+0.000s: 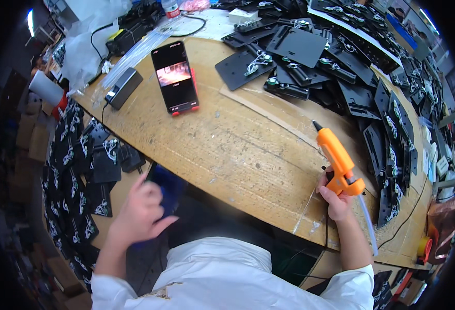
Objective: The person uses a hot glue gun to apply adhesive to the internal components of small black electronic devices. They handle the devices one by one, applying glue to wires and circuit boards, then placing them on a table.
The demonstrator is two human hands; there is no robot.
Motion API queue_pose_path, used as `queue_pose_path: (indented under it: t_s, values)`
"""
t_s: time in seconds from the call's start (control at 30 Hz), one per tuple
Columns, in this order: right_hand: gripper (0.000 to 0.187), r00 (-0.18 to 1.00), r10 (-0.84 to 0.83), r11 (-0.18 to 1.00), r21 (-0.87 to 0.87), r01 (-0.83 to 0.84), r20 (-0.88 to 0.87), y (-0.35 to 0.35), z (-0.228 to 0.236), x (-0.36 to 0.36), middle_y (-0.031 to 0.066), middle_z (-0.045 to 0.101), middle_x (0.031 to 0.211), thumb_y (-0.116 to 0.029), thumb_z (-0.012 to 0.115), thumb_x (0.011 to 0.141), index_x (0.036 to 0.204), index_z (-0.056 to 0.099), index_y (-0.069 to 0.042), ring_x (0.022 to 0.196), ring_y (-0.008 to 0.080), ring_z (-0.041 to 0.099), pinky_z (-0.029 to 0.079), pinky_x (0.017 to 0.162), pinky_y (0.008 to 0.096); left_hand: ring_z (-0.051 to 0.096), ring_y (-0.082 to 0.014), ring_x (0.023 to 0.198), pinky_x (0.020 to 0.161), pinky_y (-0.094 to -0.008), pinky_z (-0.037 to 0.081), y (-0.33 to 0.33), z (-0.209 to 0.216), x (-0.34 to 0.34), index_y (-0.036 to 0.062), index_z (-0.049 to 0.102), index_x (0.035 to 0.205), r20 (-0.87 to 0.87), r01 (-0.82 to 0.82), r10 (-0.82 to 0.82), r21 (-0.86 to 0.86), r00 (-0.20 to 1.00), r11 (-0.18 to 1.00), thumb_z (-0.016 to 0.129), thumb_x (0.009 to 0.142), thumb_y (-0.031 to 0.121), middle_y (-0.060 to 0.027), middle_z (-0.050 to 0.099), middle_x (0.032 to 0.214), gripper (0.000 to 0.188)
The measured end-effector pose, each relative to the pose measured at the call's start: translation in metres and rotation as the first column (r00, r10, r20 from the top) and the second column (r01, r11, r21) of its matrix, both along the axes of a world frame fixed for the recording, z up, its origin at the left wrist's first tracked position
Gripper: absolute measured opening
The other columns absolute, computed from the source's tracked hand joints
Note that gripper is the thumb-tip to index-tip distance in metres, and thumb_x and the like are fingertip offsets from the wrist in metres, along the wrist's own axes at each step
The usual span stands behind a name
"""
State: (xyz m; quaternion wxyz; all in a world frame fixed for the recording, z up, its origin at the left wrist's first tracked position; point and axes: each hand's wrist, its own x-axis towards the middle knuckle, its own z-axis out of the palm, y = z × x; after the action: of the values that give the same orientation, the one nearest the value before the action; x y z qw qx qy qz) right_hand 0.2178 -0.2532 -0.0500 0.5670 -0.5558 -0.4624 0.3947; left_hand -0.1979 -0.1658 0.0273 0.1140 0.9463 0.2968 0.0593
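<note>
My right hand is closed around the handle of an orange hot glue gun, held over the right part of the table. Its black nozzle points up and away to the left, and a pale glue stick trails out of its back end. My left hand, slightly smeared by motion, hangs off the table's near left edge. The thumb and index finger stand apart, the others are loosely bent, and no object shows in it. Close beyond it lie black plates with white wires.
On the wooden table a phone stands in a red holder, beside a black box-shaped device. Black plates with wires are heaped along the far and right sides. A cardboard strip lies before them. Yellow tape sits far right.
</note>
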Motion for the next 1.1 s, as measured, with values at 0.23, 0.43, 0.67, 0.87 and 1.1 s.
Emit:
queue_pose_path:
  t_s: [0.23, 0.43, 0.67, 0.87, 1.1]
  values:
    - [0.049, 0.967, -0.004, 0.999, 0.039, 0.014, -0.255, 0.003, -0.004, 0.012, 0.0058, 0.049, 0.095, 0.000, 0.065, 0.071, 0.116, 0.046, -0.003, 0.078, 0.0171, 0.057, 0.047, 0.067, 0.0291, 0.059, -0.0310, 0.104, 0.087, -0.0391, 0.048, 0.181, -0.003, 0.235, 0.0038, 0.056, 0.118, 0.550, -0.024, -0.056, 0.137, 0.833, 0.990, 0.077, 0.071, 0.040, -0.0169, 0.060, 0.112, 0.063]
    - [0.045, 0.973, 0.058, 0.998, -0.004, -0.061, -0.225, -0.004, -0.008, 0.012, 0.0062, 0.052, 0.094, -0.006, 0.069, 0.076, 0.115, 0.048, -0.002, 0.078, 0.0165, 0.058, 0.048, 0.067, 0.0298, 0.046, -0.0430, 0.124, 0.102, -0.0447, 0.040, 0.259, 0.007, 0.383, 0.0201, 0.034, 0.145, 0.231, -0.410, 0.406, -0.029, 0.884, 0.911, 0.075, 0.052, 0.072, -0.0290, 0.045, 0.134, 0.114]
    - [0.044, 0.952, 0.077, 0.995, -0.036, -0.092, -0.297, -0.005, -0.005, 0.018, 0.0082, 0.055, 0.094, -0.010, 0.068, 0.077, 0.115, 0.047, -0.003, 0.077, 0.0178, 0.060, 0.049, 0.065, 0.0318, 0.031, -0.0427, 0.135, 0.110, -0.0490, 0.025, 0.278, 0.012, 0.378, 0.0305, 0.050, 0.137, 0.177, -0.333, 0.357, -0.150, 0.917, 0.931, 0.071, 0.054, 0.072, -0.0255, 0.037, 0.143, 0.095]
    - [0.041, 0.990, -0.026, 0.998, -0.061, 0.018, -0.139, 0.001, -0.002, 0.006, 0.0063, 0.054, 0.095, -0.010, 0.065, 0.083, 0.119, 0.046, -0.003, 0.075, 0.0153, 0.057, 0.048, 0.066, 0.0289, 0.033, -0.0440, 0.133, 0.108, -0.0553, 0.024, 0.264, 0.014, 0.342, 0.0268, 0.053, 0.134, 0.119, -0.244, 0.255, -0.093, 0.960, 0.965, 0.072, 0.053, 0.073, -0.0257, 0.038, 0.143, 0.096]
    - [0.034, 0.717, 0.134, 0.990, -0.128, -0.063, 0.684, 0.006, 0.037, -0.020, 0.0172, 0.062, 0.080, -0.012, 0.071, 0.071, 0.103, 0.062, -0.006, 0.075, 0.0338, 0.062, 0.050, 0.067, 0.0365, 0.045, -0.0396, 0.115, 0.102, -0.0492, 0.034, 0.160, -0.005, 0.240, 0.0097, 0.057, 0.096, 0.884, 0.028, -0.277, 0.288, 0.375, 0.957, 0.078, 0.050, 0.037, -0.0192, 0.054, 0.107, 0.058]
